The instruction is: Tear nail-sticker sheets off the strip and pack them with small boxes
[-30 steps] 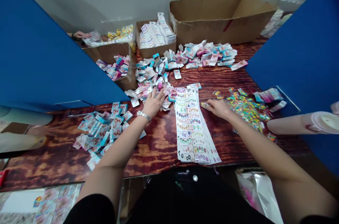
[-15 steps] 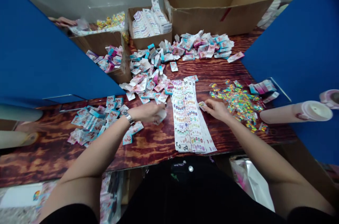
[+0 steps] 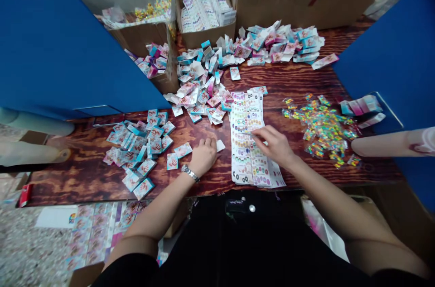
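My left hand [image 3: 204, 156], with a metal watch on the wrist, is closed over a small cardboard box on the table. Only the white end of this box [image 3: 220, 145] shows beside my fingers. Over the printed sticker sheets [image 3: 241, 160], my right hand [image 3: 273, 143] has its thumb and fingers pinched together. Whatever is between those fingertips is too small to make out. The sheets lie in two overlapping columns in front of me. Left of my left hand is a heap of closed small boxes [image 3: 137, 142] in blue, pink and white.
Small boxes with raised flaps [image 3: 204, 83] are heaped across the back. Tiny colourful packets [image 3: 326, 126] lie at the right. Behind stand a carton of sticker sheets [image 3: 204, 39] and a large cardboard box [image 3: 282, 6]. Blue panels [image 3: 68, 51] flank the table [image 3: 299, 83].
My right hand has moved left from beside the sticker sheets to over them. My left hand has come down onto the table with its box. The whole view has shifted.
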`<action>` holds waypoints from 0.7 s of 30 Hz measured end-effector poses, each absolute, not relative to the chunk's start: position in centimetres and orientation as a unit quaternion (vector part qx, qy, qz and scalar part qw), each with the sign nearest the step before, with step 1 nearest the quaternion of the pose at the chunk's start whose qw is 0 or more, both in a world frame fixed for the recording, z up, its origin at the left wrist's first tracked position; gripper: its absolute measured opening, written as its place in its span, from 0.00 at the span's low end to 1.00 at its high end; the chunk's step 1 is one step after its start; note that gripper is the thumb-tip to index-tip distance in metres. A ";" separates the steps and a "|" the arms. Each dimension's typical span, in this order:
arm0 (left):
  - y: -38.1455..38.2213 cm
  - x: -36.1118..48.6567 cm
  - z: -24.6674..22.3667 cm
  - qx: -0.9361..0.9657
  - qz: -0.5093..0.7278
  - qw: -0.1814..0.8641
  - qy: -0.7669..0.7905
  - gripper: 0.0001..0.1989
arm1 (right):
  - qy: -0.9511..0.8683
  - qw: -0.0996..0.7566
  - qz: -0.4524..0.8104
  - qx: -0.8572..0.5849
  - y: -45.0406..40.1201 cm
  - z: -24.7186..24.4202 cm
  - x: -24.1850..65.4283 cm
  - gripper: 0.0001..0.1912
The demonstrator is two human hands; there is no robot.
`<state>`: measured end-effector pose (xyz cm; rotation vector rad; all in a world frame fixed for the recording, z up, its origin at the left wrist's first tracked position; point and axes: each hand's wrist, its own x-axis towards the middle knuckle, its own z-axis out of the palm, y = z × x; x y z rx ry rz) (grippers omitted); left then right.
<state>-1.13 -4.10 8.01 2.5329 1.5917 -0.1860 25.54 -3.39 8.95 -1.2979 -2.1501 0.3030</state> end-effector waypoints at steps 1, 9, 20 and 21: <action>-4.2 -1.2 7.8 0.842 -0.044 0.085 0.530 0.23 | -0.829 0.296 0.098 -0.464 -3.6 9.0 24.6 0.11; -3.7 -1.6 8.7 0.815 0.199 0.264 0.477 0.21 | -0.911 0.183 -0.089 -0.359 -4.2 9.2 21.6 0.14; -4.5 -0.3 11.3 0.865 0.125 0.199 0.443 0.24 | -0.935 0.185 -0.191 -0.235 -4.4 11.9 21.4 0.09; -4.5 -0.1 11.5 0.865 0.117 0.195 0.446 0.24 | -0.934 0.187 -0.194 -0.234 -4.4 12.0 21.2 0.09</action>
